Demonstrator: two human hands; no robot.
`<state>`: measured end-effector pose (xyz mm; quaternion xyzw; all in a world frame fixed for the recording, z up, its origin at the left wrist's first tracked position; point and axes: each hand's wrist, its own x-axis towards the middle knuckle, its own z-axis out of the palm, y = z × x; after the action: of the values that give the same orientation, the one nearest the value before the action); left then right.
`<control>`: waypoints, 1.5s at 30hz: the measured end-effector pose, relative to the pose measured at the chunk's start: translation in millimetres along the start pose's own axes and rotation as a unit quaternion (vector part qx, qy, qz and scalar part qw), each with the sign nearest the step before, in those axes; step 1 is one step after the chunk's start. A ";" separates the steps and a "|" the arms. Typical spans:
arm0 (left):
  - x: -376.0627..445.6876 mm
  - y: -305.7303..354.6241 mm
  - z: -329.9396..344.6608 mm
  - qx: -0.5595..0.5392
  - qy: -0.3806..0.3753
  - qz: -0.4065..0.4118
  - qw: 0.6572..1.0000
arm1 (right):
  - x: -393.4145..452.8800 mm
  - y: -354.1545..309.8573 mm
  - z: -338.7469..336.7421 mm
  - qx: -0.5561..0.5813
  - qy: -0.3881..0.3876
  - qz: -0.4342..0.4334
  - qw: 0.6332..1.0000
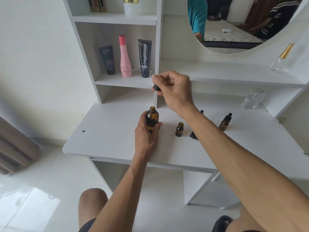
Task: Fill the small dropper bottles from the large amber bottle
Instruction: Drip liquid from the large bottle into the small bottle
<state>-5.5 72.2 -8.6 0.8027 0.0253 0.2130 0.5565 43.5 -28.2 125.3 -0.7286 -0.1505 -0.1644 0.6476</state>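
With my left hand [147,131] gripping the amber bottle [152,118] upright on the desk [107,131], my right hand [173,87], pinching the dropper [155,92], should keep its tip centred over the neck.

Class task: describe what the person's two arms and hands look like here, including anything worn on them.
Both forearms are bare to the frame edge: no sleeves, gloves, watch or bracelets visible. The left hand and right hand show no rings on the fingers in view. Dark shorts show at the bottom edge.

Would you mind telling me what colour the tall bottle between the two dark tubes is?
Pink bottle, with a darker pink cap; head view.
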 end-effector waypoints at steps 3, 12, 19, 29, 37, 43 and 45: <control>-0.5 0.6 -0.8 -0.006 -0.002 0.002 1.000 | -5.3 13.2 5.5 -0.052 -0.028 -0.003 0.998; -0.5 0.1 -2.5 -0.003 -0.014 0.003 1.000 | -24.9 39.4 10.6 -0.124 -0.058 0.031 0.990; -1.8 3.3 -3.8 -0.005 -0.014 0.005 1.000 | -28.0 40.5 11.3 -0.148 -0.059 0.022 0.987; -1.9 2.5 -3.0 -0.008 -0.014 0.007 1.000 | -29.7 40.4 12.4 -0.154 -0.037 0.032 0.987; -2.1 2.7 -2.3 -0.002 -0.008 0.009 1.000 | -31.3 39.3 3.7 -0.147 -0.048 0.029 0.988; -1.9 2.5 -0.5 0.012 0.001 0.000 1.000 | -30.9 31.8 -23.7 -0.131 -0.017 0.023 0.991; -2.1 2.6 -0.1 0.016 0.005 -0.006 1.000 | -33.1 30.2 -39.4 -0.147 -0.008 0.022 0.989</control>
<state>-8.0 70.8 -6.9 0.8104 0.0365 0.2133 0.5444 24.9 -71.1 88.2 -0.8201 -0.1138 -0.1651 0.5359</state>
